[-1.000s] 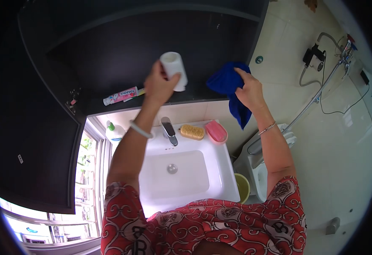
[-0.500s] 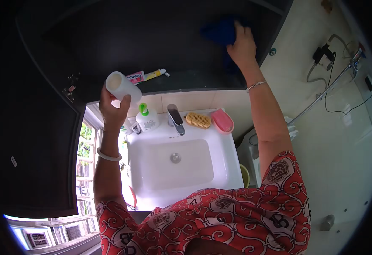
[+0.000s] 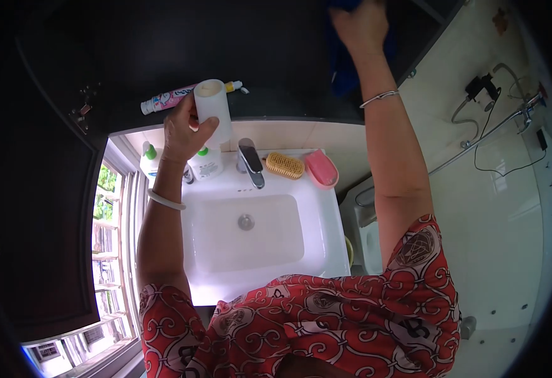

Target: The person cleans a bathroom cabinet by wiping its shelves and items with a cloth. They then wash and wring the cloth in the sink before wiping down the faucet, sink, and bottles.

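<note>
My left hand (image 3: pixel 184 130) is wrapped round a white cup (image 3: pixel 213 113), held upright with its open top showing, in front of the dark cabinet shelf (image 3: pixel 276 112). Behind the cup a pink toothpaste tube (image 3: pixel 166 99) and a yellow tube (image 3: pixel 232 86) lie on the shelf. My right hand (image 3: pixel 363 28) is high inside the cabinet at the top edge of the view, closed on a dark blue cloth (image 3: pixel 345 69) that hangs below it. The fingertips of that hand are partly cut off and blurred.
Below is a white sink (image 3: pixel 251 236) with a faucet (image 3: pixel 250 164), a yellow brush (image 3: pixel 285 166), a pink soap dish (image 3: pixel 321 169) and pump bottles (image 3: pixel 207 165). An open cabinet door (image 3: pixel 36 208) and a window are at left, a toilet (image 3: pixel 369 236) and shower hose at right.
My right hand has gone up and deeper into the cabinet with the blue cloth. My left hand carried the white cup left, then slightly back right and up beside the tubes.
</note>
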`<state>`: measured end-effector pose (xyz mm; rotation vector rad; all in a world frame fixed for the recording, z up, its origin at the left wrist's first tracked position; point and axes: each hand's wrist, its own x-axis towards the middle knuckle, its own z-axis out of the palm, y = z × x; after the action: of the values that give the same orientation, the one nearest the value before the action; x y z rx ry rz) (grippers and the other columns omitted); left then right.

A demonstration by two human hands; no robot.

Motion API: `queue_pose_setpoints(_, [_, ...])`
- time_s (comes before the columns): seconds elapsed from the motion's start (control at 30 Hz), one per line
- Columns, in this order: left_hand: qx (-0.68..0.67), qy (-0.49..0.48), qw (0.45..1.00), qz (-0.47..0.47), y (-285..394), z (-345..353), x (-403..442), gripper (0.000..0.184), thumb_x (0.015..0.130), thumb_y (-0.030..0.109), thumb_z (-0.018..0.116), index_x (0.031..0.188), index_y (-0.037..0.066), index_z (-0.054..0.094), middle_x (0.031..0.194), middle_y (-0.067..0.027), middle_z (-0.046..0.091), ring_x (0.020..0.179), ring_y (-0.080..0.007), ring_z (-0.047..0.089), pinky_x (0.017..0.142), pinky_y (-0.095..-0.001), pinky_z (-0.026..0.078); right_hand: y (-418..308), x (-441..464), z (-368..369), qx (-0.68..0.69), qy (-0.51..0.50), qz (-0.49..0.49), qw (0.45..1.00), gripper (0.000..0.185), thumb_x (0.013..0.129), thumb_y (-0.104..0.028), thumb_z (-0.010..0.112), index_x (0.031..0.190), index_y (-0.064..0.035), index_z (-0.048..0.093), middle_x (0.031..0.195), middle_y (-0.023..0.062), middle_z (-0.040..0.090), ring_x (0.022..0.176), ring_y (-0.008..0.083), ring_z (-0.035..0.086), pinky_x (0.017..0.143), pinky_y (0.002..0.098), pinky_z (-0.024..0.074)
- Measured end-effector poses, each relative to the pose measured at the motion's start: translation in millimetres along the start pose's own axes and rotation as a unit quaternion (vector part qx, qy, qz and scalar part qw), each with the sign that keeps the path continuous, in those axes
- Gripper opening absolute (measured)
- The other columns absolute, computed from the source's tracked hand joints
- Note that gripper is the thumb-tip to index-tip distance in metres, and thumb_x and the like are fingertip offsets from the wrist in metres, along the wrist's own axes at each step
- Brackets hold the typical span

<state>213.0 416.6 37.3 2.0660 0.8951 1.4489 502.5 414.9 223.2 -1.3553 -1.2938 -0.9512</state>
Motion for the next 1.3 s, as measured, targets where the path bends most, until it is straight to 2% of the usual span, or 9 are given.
queue_pose_setpoints(0.07, [-0.005, -0.012, 1.0, -0.01, -2, -1, 1, 0.048, 0.068, 0.017, 0.067, 0.11, -0.002, 0.055, 0.086, -0.0134, 0.065, 0.071, -0.0178, 0.064, 0.065, -0.0272, 0.052, -48, 5, 5, 0.007, -0.099, -0.126, 0.987, 0.072, 0.056, -0.01, 0.072, 0.124, -0.0033, 0.05, 0.105, 0.0244, 0.052, 0.095, 0.0406, 0.055, 0.082, 0.0418, 0.0488])
queue_pose_setpoints(0.13, [-0.011, -0.006, 1.0, -0.004, -12, -3, -2, 0.047, 0.069, 0.017, 0.066, 0.11, -0.003, 0.055, 0.087, -0.0146, 0.066, 0.072, -0.0185, 0.065, 0.066, -0.0282, 0.052, -79, 15, 23, -0.023, -0.046, -0.234, 0.971, 0.065, 0.058, -0.014, 0.071, 0.12, -0.0045, 0.054, 0.104, 0.0246, 0.052, 0.096, 0.0389, 0.054, 0.081, 0.0429, 0.0476])
queue_pose_setpoints(0.27, [-0.072, -0.011, 0.997, -0.032, -11, -4, 0, 0.046, 0.07, 0.015, 0.063, 0.11, -0.005, 0.054, 0.089, -0.0142, 0.065, 0.077, -0.0184, 0.066, 0.072, -0.03, 0.054, -53, 25, 14, 0.03, -0.094, -0.265, 0.959, 0.059, 0.062, -0.01, 0.065, 0.12, -0.0069, 0.054, 0.101, 0.0193, 0.056, 0.099, 0.0354, 0.055, 0.082, 0.042, 0.0473])
queue_pose_setpoints(0.47, [-0.109, -0.023, 0.994, 0.0, -13, -5, 0, 0.047, 0.069, 0.015, 0.061, 0.111, -0.005, 0.053, 0.088, -0.013, 0.065, 0.076, -0.0181, 0.065, 0.071, -0.03, 0.054, 60, 13, -27, -0.061, -0.059, -0.09, 0.992, 0.065, 0.07, -0.025, 0.07, 0.125, 0.001, 0.047, 0.106, 0.0291, 0.058, 0.097, 0.0415, 0.058, 0.086, 0.0423, 0.0475])
queue_pose_setpoints(0.63, [-0.085, -0.033, 0.996, 0.01, -8, -7, 2, 0.049, 0.068, 0.017, 0.062, 0.111, -0.004, 0.053, 0.088, -0.0137, 0.065, 0.074, -0.0182, 0.065, 0.07, -0.029, 0.053, 29, 11, -8, -0.065, -0.039, -0.015, 0.997, 0.064, 0.065, -0.012, 0.068, 0.123, 0.0044, 0.048, 0.107, 0.0305, 0.056, 0.097, 0.0425, 0.057, 0.086, 0.0416, 0.0476])
queue_pose_setpoints(0.87, [-0.128, -0.045, 0.99, -0.032, -11, -8, -1, 0.048, 0.07, 0.016, 0.061, 0.112, -0.005, 0.052, 0.094, -0.0142, 0.063, 0.084, -0.0189, 0.064, 0.078, -0.0316, 0.052, -36, 27, -10, 0.009, -0.186, -0.109, 0.976, 0.066, 0.061, -0.008, 0.063, 0.126, -0.0029, 0.048, 0.107, 0.0285, 0.057, 0.094, 0.0404, 0.059, 0.081, 0.0434, 0.05])
queue_pose_setpoints(0.9, [-0.144, -0.051, 0.987, -0.037, -10, -9, 0, 0.048, 0.07, 0.015, 0.06, 0.113, -0.005, 0.051, 0.095, -0.0142, 0.063, 0.084, -0.0189, 0.064, 0.079, -0.0318, 0.052, -21, 26, -7, -0.026, -0.129, -0.167, 0.977, 0.063, 0.064, -0.012, 0.064, 0.126, -0.004, 0.049, 0.098, 0.0281, 0.061, 0.09, 0.0397, 0.061, 0.079, 0.0441, 0.0502])
queue_pose_setpoints(1.1, [-0.157, -0.041, 0.986, -0.036, -13, -7, 2, 0.046, 0.071, 0.014, 0.061, 0.112, -0.005, 0.052, 0.095, -0.0135, 0.063, 0.085, -0.0188, 0.064, 0.079, -0.0318, 0.052, 54, 23, -45, -0.061, -0.09, -0.099, 0.989, 0.058, 0.069, -0.013, 0.063, 0.125, -0.0021, 0.05, 0.08, 0.0268, 0.063, 0.081, 0.0409, 0.062, 0.073, 0.0467, 0.0503])
queue_pose_setpoints(1.3, [-0.123, -0.066, 0.99, -0.035, -12, -11, 3, 0.046, 0.071, 0.013, 0.061, 0.112, -0.005, 0.052, 0.095, -0.013, 0.063, 0.085, -0.0179, 0.063, 0.079, -0.0304, 0.052, -4, 19, -15, -0.063, -0.146, -0.05, 0.986, 0.061, 0.065, -0.008, 0.063, 0.124, -0.0014, 0.05, 0.083, 0.0273, 0.062, 0.08, 0.0403, 0.062, 0.072, 0.0463, 0.0505])
